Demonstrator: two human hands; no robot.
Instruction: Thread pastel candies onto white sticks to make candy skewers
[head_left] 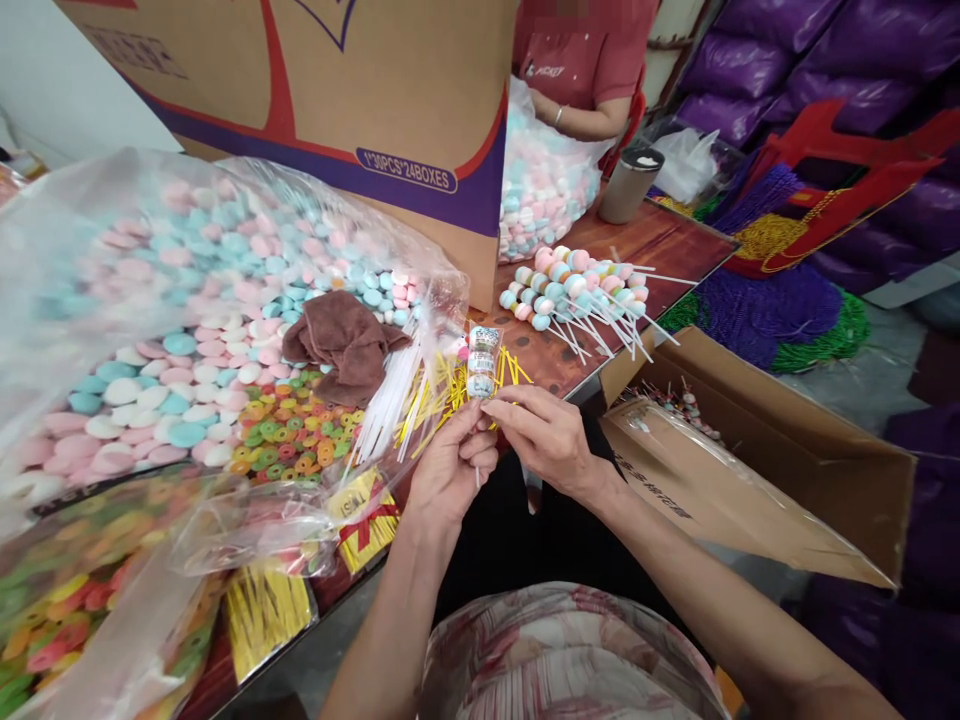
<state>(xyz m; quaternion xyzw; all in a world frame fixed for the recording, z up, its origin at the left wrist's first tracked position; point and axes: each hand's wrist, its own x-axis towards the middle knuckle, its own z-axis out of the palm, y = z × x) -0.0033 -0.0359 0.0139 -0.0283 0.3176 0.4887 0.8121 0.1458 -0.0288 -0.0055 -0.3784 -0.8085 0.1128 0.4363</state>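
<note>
A candy skewer [481, 365] in a clear printed wrapper stands upright above my fingers. My left hand [451, 462] is closed around its white stick, whose lower end pokes out below the fist. Beside it, my right hand [551, 435] pinches at the neck of the wrapper, with a bit of yellow twist tie at the fingertips, mostly hidden. Behind the skewer lie loose yellow twist ties [514, 367] and a bundle of white sticks [384, 400].
Candies fill a large plastic bag [300, 200] and gummy rings [289, 430] lie at left. Unwrapped skewers [574, 285] are piled at right. A carton [337, 110] stands behind; an open box [810, 450] sits lower right. Across the table is another person [592, 70].
</note>
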